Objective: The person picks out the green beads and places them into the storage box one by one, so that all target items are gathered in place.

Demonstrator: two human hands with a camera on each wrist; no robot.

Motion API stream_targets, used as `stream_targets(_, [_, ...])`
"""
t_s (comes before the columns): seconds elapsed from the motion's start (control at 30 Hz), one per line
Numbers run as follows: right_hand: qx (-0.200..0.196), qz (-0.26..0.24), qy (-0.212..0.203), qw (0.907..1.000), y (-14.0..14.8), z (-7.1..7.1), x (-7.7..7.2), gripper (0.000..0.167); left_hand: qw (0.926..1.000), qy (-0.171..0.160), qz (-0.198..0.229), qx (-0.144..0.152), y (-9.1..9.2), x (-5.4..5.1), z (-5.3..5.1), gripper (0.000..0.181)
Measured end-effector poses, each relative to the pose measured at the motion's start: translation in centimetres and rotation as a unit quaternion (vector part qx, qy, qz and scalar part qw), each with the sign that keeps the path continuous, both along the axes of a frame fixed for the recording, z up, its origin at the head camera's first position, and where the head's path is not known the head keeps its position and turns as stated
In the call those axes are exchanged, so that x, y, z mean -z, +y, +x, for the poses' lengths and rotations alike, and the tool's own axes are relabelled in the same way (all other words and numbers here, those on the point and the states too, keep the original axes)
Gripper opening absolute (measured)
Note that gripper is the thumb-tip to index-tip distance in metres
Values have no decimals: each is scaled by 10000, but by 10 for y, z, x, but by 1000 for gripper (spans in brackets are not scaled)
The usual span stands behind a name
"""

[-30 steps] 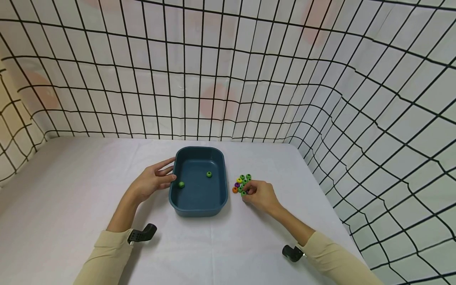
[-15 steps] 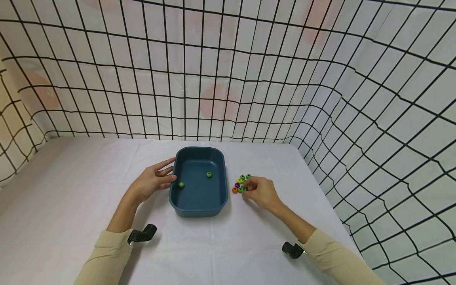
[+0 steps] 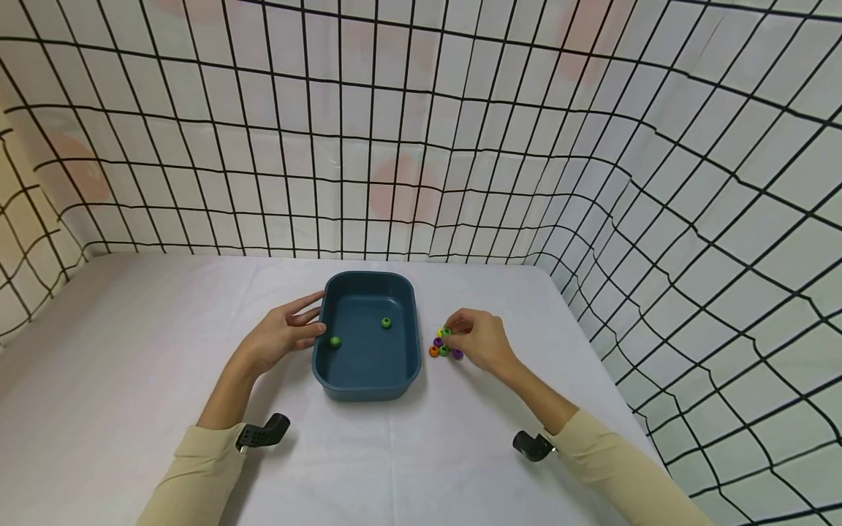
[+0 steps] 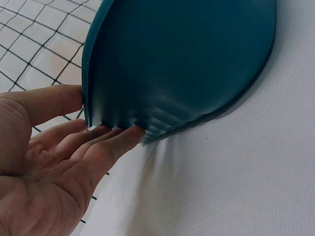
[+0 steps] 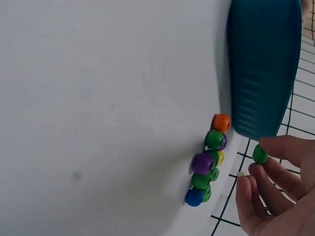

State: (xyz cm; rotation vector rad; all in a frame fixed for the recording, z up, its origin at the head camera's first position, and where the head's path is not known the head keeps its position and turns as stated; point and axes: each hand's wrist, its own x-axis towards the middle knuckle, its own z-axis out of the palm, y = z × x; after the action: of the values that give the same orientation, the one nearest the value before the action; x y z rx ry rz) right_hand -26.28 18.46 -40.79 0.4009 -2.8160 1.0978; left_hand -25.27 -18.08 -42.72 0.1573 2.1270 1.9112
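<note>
In the head view a blue tray (image 3: 365,393) holds two green beads (image 3: 386,322). My left hand (image 3: 279,337) rests its relaxed fingers on the tray's left wall; the left wrist view shows thumb and fingertips touching the tray (image 4: 182,59). Between thumb and fingers, my right hand (image 3: 483,341) pinches a green bead (image 5: 260,154), raised above the table. Below that hand lie an orange bead (image 5: 221,123), a purple bead (image 5: 202,163), a blue bead (image 5: 194,197), a partly covered yellow bead (image 5: 220,158) and several green ones (image 5: 214,139). The hand hides some beads in the head view.
A white cloth (image 3: 395,453) covers the table. Black wire grid (image 3: 408,139) over white sheeting stands along the back and right side. Each wrist carries a black camera, the left one (image 3: 264,431) and the right one (image 3: 532,446).
My right hand has moved up and away from the lower beads, lifting a green bead and uncovering a purple one. My left hand and the tray have stayed in place.
</note>
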Motion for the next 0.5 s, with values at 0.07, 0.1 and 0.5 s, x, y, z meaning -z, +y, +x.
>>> stream_targets(0.07, [-11,5,56,10000,-1,-2,-3,15,10000,-3,22,7,0,0,0,74])
stream_targets(0.1, [-12,2,68,10000,-2,-3,-4,15,10000,-2,21,7,0,0,0,74])
stream_targets(0.5, [-83,-57,231,9997,-14,-13,-16,14,10000,6,-29,5,0,0,0,74])
